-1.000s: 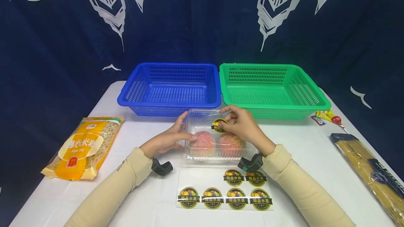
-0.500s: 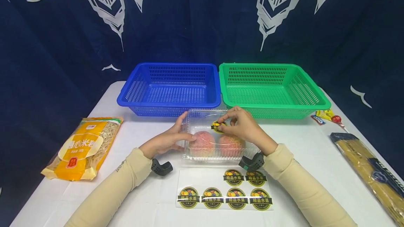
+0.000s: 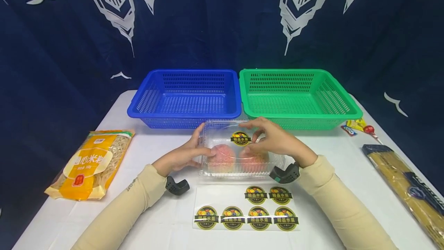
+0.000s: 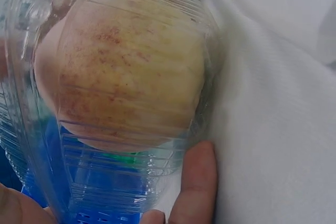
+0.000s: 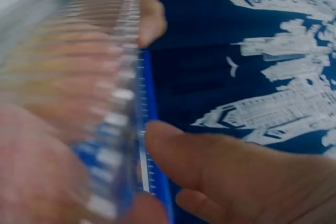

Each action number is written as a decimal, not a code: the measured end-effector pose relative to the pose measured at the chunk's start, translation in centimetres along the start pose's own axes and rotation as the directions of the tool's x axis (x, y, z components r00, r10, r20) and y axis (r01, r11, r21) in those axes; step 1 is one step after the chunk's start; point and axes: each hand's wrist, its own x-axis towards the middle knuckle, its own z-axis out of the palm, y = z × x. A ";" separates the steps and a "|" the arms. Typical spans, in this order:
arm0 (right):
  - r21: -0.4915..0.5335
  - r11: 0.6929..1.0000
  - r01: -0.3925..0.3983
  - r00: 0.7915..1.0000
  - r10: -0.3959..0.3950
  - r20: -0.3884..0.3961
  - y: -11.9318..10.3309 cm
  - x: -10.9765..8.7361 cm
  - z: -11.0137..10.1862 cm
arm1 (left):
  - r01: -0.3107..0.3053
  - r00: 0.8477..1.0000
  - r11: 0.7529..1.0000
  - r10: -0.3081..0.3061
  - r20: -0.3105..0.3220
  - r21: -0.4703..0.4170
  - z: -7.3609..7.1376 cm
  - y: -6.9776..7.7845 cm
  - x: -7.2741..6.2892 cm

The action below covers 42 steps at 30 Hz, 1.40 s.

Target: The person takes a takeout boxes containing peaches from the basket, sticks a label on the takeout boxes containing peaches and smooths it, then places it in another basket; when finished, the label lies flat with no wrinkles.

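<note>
A clear plastic fruit box (image 3: 225, 171) lies on the white table with two pinkish peaches (image 3: 222, 159) inside. In the left wrist view a peach (image 4: 131, 72) shows through the ribbed wall. My left hand (image 3: 182, 154) holds the box's left side, thumb over the lid and fingers along the wall. A round black-and-gold fruit sticker (image 3: 241, 138) lies flat on the lid. My right hand (image 3: 274, 139) is over the lid's right part, fingers loosely bent and holding nothing, just right of the sticker. Whether its fingertips touch the lid is unclear.
Below the box lies a white sheet (image 3: 225, 200) with several more stickers. A blue basket (image 3: 187, 115) and a green basket (image 3: 301, 117) stand behind. An orange pasta bag (image 3: 91, 163) lies left; a noodle pack (image 3: 406, 188), sweets (image 3: 355, 124) and a lollipop (image 3: 369, 129) lie right.
My right hand has come off the sticker and shifted right, leaving the whole sticker visible on the lid. The left hand keeps its hold on the box.
</note>
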 end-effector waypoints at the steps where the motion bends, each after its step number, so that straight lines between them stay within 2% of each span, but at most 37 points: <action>1: 0.033 0.999 0.017 1.000 -0.018 0.023 0.0 -0.2 -0.4 | 0.003 1.000 1.000 -0.003 0.000 0.003 0.0 0.0 0.0; 4: 0.103 0.993 0.062 0.995 -0.069 0.066 0.0 -0.7 -1.9 | 0.011 1.000 1.000 -0.011 0.005 0.006 0.1 0.2 -0.2; 8: 0.150 0.985 0.089 0.994 -0.096 0.044 0.1 -1.5 -3.9 | 0.014 1.000 1.000 -0.014 0.013 0.002 0.3 0.2 -0.2; 14: 0.213 0.972 0.099 0.994 -0.087 -0.065 0.4 -2.9 -6.3 | -0.005 1.000 1.000 0.005 0.015 -0.022 0.4 0.1 -0.4; 18: 0.253 0.958 0.135 0.980 -0.091 -0.178 0.8 -3.8 -7.6 | -0.009 1.000 0.999 0.010 0.016 -0.050 0.4 0.1 -0.4; 21: 0.319 0.927 0.200 0.959 -0.119 -0.256 1.3 -4.3 -8.6 | -0.011 1.000 0.997 0.012 0.019 -0.070 0.5 0.1 -0.4; 26: 0.424 0.847 0.320 0.922 -0.174 -0.347 2.5 -5.1 -10.2 | -0.018 0.999 0.996 0.020 0.025 -0.088 0.8 0.5 -0.5; 35: 0.506 0.766 0.397 0.867 -0.133 -0.480 3.9 -6.5 -12.0 | -0.037 0.999 0.996 0.039 0.029 -0.081 1.0 0.4 -0.6; 38: 0.516 0.736 0.438 0.831 -0.114 -0.544 4.5 -6.9 -12.6 | -0.042 0.999 0.996 0.044 0.024 -0.082 1.0 0.4 -0.6; 42: 0.499 0.716 0.487 0.772 -0.086 -0.630 5.6 -7.4 -13.3 | -0.037 0.999 0.995 0.039 0.020 -0.093 0.9 0.3 -0.4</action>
